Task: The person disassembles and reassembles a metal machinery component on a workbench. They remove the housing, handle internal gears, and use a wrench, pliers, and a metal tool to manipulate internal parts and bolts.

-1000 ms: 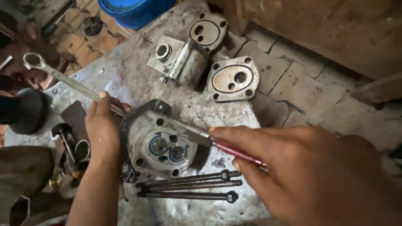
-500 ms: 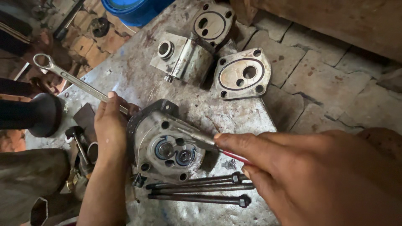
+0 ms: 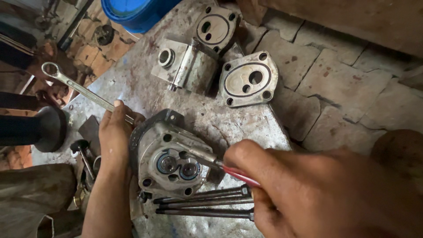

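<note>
Since the earlier frames, our view has drifted a little and our right hand [image 3: 317, 189] has crept in toward the middle of the bench, while the pump housing [image 3: 169, 161] sits where it did. That hand is closed around a red-handled tool [image 3: 220, 164], fingers wrapped tight on the grip, its metal shaft resting across the face of the housing near the two round bushings. Our left hand [image 3: 115, 134] is at nine o'clock of the housing, fingers curled against its side wall and steadying it; we cannot tell how far they reach round the back.

We judge the housing to be heavy, rigid cast metal, likely oily and so slippery; the outer wall and the bolt-hole lugs look the safest places to grip, keeping clear of the machined face.

At six o'clock of the housing lie three long bolts [image 3: 205, 203], side by side. At twelve o'clock stands a grey pump body [image 3: 187, 66], with an oval cover plate [image 3: 249, 79] at one o'clock and another plate [image 3: 217, 26] beyond it. A ring spanner [image 3: 75, 86] lies at ten o'clock, and a blue tub [image 3: 132, 13] at the far edge.
</note>
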